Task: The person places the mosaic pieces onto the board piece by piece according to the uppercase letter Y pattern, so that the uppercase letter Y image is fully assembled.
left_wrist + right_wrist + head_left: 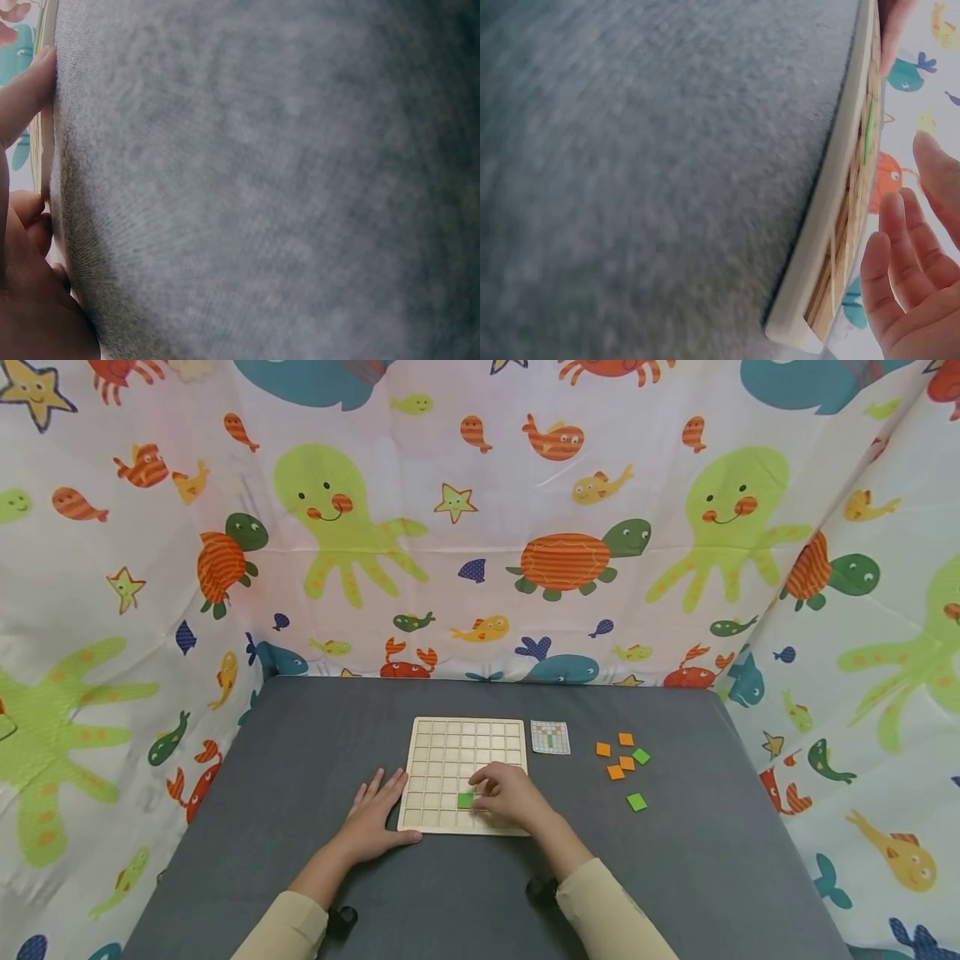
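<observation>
A square wooden grid board (pixel 431 752) lies on the grey table. One green square tile (pixel 465 800) rests in its lower rows, and shows as a thin green strip in the right wrist view. My left hand (pixel 375 818) touches the board's left edge with extended fingers, its thumb by the near left corner. Over the board, my right hand (pixel 510 793) hovers just right of the green tile. The right wrist view shows its fingers (pixel 901 247) loosely bent, thumb and fingers apart, with nothing seen between them.
A small card with a coloured grid pattern (pixel 551 737) lies right of the board. Farther right are several loose orange tiles (pixel 616 772) and two green tiles (pixel 637 802). A curtain printed with sea animals (pixel 465 635) surrounds the table's back and sides.
</observation>
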